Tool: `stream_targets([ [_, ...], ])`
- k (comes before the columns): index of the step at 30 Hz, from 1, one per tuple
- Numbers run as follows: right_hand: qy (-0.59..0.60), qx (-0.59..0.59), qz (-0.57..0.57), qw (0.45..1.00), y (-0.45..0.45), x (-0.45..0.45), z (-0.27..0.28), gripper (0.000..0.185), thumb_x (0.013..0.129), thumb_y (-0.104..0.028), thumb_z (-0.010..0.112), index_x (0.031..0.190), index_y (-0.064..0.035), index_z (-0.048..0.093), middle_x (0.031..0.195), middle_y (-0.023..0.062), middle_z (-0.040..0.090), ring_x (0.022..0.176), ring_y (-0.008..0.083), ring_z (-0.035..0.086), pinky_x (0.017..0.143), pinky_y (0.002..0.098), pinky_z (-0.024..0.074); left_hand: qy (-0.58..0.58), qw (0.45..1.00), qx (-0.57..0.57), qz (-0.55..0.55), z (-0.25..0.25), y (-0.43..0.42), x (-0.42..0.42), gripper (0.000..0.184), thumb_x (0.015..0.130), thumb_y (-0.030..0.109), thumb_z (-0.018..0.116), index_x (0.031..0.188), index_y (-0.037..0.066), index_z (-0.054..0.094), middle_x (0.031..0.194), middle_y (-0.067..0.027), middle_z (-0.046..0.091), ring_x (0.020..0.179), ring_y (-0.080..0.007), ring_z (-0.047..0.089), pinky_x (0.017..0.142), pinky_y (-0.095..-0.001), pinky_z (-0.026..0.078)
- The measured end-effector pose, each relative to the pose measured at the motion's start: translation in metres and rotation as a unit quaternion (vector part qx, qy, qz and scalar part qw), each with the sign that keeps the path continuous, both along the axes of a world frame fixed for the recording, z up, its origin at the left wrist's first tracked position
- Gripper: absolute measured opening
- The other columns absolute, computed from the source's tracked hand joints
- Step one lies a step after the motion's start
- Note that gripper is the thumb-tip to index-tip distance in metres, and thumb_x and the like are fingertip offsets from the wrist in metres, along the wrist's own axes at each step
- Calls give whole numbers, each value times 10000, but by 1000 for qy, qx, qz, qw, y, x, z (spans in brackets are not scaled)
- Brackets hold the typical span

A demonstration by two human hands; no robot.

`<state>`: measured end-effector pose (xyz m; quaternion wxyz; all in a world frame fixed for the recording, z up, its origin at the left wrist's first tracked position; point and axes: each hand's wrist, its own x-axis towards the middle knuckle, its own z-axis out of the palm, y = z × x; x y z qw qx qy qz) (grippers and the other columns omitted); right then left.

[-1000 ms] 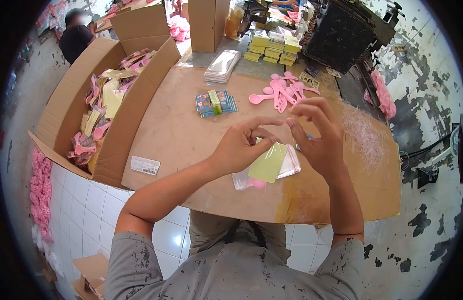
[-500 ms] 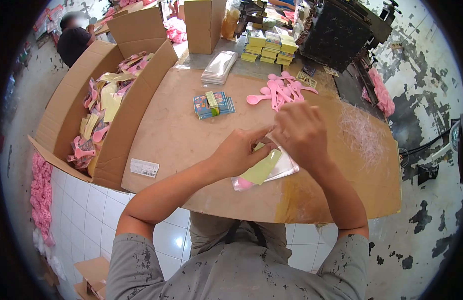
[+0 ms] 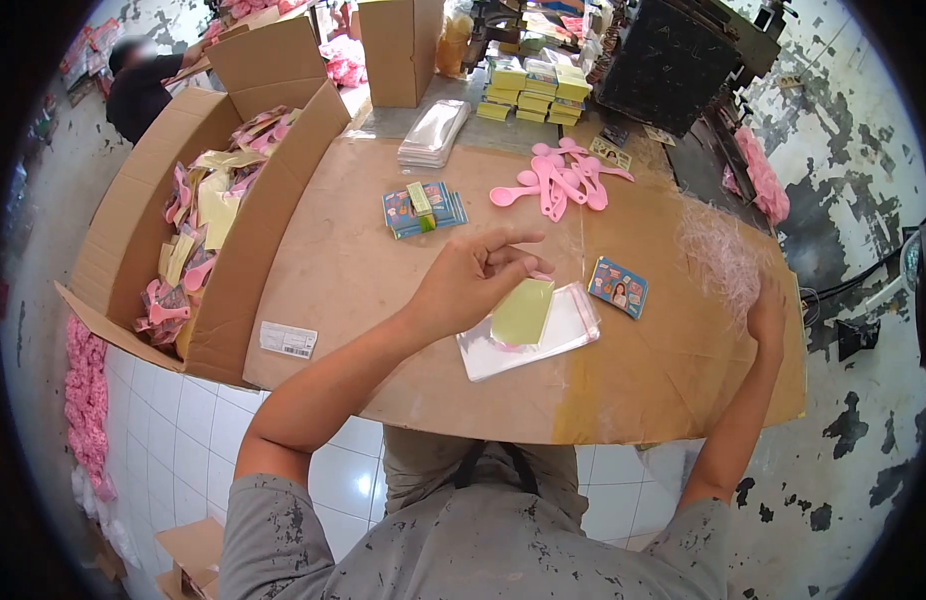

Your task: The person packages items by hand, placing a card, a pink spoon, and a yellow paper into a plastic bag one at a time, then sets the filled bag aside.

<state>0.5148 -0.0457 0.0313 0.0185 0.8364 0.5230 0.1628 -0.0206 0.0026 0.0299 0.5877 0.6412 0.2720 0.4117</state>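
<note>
Box (image 3: 268, 240) held filled bags (image 3: 218, 205); spoons (image 3: 546, 177) lay unpacked. Left hand (image 3: 473, 280) pinched 1 packet (image 3: 523, 314); right hand (image 3: 768, 312), well apart, was at strips (image 3: 723, 255), grip unclear.

Two hands (image 3: 473, 280), one packet (image 3: 523, 315), two blue stacks (image 3: 620, 286), two bag piles (image 3: 435, 134), one label (image 3: 288, 339) and one heap of strips (image 3: 721, 255) on one tabletop (image 3: 333, 240). At least eight loose spoons (image 3: 513, 194), overlapping too much for an exact count. At least three yellow stacks (image 3: 532, 103), three boxes (image 3: 268, 215), one other person (image 3: 140, 98).
</note>
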Motion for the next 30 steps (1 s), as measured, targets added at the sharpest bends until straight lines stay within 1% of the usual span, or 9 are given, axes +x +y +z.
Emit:
stream_targets([
  [2, 56, 168, 134, 975, -6, -6, 9, 565, 868, 76, 596, 1413, -66, 567, 1495, 187, 515, 1447, 347, 437, 1188, 432, 353, -9, 1000, -23, 6, -3, 2, 2, 334, 1053, 81, 588, 1352, -67, 582, 1151, -161, 753, 1093, -157, 708, 915, -277, 577],
  [5, 73, 257, 231, 936, -9, -72, 47, 399, 916, -18, 649, 1314, -48, 640, 1308, 175, 639, 1286, 325, 582, 1077, 410, 447, -12, 999, -37, -3, -9, 5, 3, 321, 1063, 105, 579, 1341, -55, 596, 1159, -151, 749, 1098, -166, 710, 918, -286, 579],
  [8, 316, 185, 231, 902, 0, -138, 58, 257, 952, -134, 697, 1189, -35, 705, 1072, 124, 717, 1077, 248, 674, 929, 358, 506, -2, 999, -35, -17, -9, 9, 1, 311, 1069, 126, 578, 1326, -46, 615, 1166, -137, 747, 1091, -171, 713, 912, -291, 580],
  [10, 442, 122, 306, 834, 10, -180, 37, 214, 964, -186, 716, 1108, -30, 735, 933, 72, 735, 946, 174, 694, 833, 314, 519, 11, 999, -40, -19, -12, 10, 2, 305, 1071, 137, 581, 1313, -43, 628, 1171, -129, 745, 1085, -168, 712, 908, -291, 578],
  [12, 506, 26, 379, 774, 9, -234, 28, 245, 966, -188, 717, 1163, -44, 717, 982, 60, 736, 954, 152, 687, 825, 314, 522, 28, 998, -49, -15, -17, 11, 3, 301, 1072, 146, 586, 1301, -42, 639, 1176, -121, 743, 1079, -161, 709, 905, -289, 575],
  [14, 561, 26, 441, 700, 9, -275, 17, 271, 963, -158, 722, 1197, -25, 690, 1002, 57, 735, 934, 137, 687, 814, 300, 534, 9, 999, -43, -9, -17, 8, 5, 280, 1061, 138, 606, 1249, -61, 667, 1141, -120, 749, 1047, -128, 705, 900, -261, 573],
  [17, 698, -7, 396, 597, 22, -295, -2, 280, 967, -116, 716, 1211, 11, 664, 1035, 59, 729, 937, 106, 679, 808, 269, 540, 18, 1000, -18, 4, -15, 5, 5, 287, 1067, 157, 605, 1253, -52, 670, 1143, -111, 741, 1063, -132, 698, 904, -286, 583],
  [26, 767, -22, 352, 536, 29, -277, -10, 171, 971, -67, 700, 1120, 18, 699, 1017, 40, 727, 847, 78, 663, 773, 244, 542, 35, 999, -34, 21, -18, 5, 6, 252, 1010, 93, 685, 1224, -41, 689, 1128, -109, 739, 981, -137, 722, 852, -285, 618],
  [30, 767, -14, 328, 551, 35, -266, -19, 152, 961, -54, 703, 1096, 14, 719, 997, 38, 723, 826, 81, 648, 762, 248, 533, 60, 997, -17, 44, -23, 8, 5, 228, 991, 81, 710, 1188, -34, 717, 1095, -93, 751, 946, -126, 725, 818, -269, 615],
])
